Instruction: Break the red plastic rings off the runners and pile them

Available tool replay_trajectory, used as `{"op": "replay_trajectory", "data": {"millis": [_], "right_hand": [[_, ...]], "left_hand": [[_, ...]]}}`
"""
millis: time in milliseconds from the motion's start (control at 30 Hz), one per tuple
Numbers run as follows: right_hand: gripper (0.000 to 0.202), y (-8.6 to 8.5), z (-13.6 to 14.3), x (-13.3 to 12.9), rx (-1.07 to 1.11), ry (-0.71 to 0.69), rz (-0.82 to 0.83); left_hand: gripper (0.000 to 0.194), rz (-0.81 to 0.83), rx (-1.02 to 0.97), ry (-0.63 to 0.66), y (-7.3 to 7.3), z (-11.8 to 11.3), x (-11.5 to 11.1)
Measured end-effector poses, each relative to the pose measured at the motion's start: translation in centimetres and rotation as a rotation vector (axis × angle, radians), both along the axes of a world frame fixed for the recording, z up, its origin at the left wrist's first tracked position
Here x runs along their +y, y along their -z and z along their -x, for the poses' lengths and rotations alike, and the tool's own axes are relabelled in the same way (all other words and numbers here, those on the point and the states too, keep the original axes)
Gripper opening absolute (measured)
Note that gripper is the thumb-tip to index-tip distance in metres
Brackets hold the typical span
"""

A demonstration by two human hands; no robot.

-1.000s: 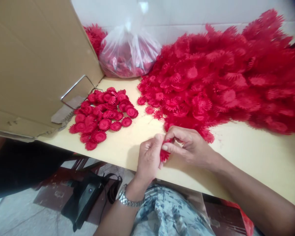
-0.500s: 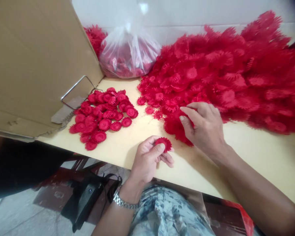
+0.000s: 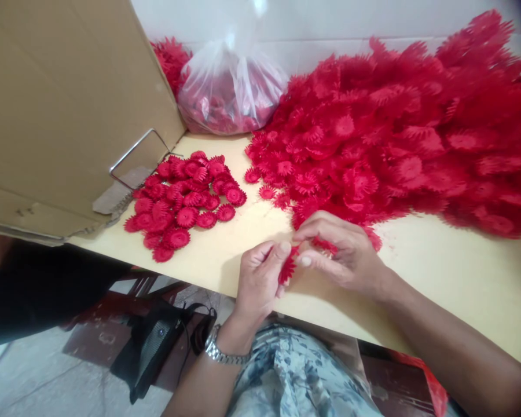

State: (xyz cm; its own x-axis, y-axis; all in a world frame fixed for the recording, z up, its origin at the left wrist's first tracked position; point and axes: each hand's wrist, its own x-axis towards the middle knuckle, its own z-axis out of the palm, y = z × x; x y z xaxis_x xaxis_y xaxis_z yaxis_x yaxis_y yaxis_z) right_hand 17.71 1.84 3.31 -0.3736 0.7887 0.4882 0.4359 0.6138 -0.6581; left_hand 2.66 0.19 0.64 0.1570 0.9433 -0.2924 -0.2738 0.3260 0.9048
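My left hand (image 3: 260, 278) is closed around a red flower-shaped disc (image 3: 287, 269) with a fringed edge. Its thumb presses on the disc, which is tilted nearly edge-on. Close beside it, my right hand (image 3: 342, 252) has thumb and index finger apart, their tips near the disc's upper right edge. Nothing shows gripped between them. Behind the right hand spreads a large heap of loose red fringed flower pieces (image 3: 399, 133). On the left of the table lies a smaller pile of compact red flower discs (image 3: 186, 202).
A cardboard box (image 3: 69, 104) stands at the left, with a bent metal wire handle (image 3: 132, 152) beside the small pile. A tied clear plastic bag (image 3: 234, 92) of red pieces rests by the wall. Below the table (image 3: 451, 278) a black bag (image 3: 150, 341) is visible.
My right hand has moved left and down from the heap's edge to the disc. The disc in my left hand has turned from face-up to nearly edge-on.
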Motion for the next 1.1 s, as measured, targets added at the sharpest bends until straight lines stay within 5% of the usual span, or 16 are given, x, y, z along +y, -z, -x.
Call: {"op": "replay_trajectory", "data": {"millis": [167, 367, 667, 833, 1000, 1100], "right_hand": [[0.008, 0.3, 0.5, -0.1, 0.015, -0.036, 0.140], [0.017, 0.6, 0.6, 0.0, -0.090, 0.290, -0.067], [0.020, 1.6, -3.1, 2.5, -0.558, 0.696, -0.361], [0.022, 0.9, -2.0, 1.7, -0.309, 0.510, -0.326], [0.012, 0.0, -0.2, 0.3, -0.017, 0.069, 0.011], [0.012, -0.1, 0.3, 0.1, -0.004, -0.036, 0.109]], "left_hand": [[0.046, -0.067, 0.033, 0.055, 0.4, 0.1, -0.2], [0.022, -0.006, -0.099, 0.240, 0.2, 0.2, -0.3], [0.012, 0.060, -0.108, 0.100, -0.2, 0.0, -0.1], [0.026, 0.068, -0.060, 0.059, -0.2, 0.0, 0.1], [0.037, 0.010, 0.034, 0.004, -0.3, -0.3, 0.4], [0.045, 0.020, 0.074, -0.026, -0.3, -0.6, 0.6]]}}
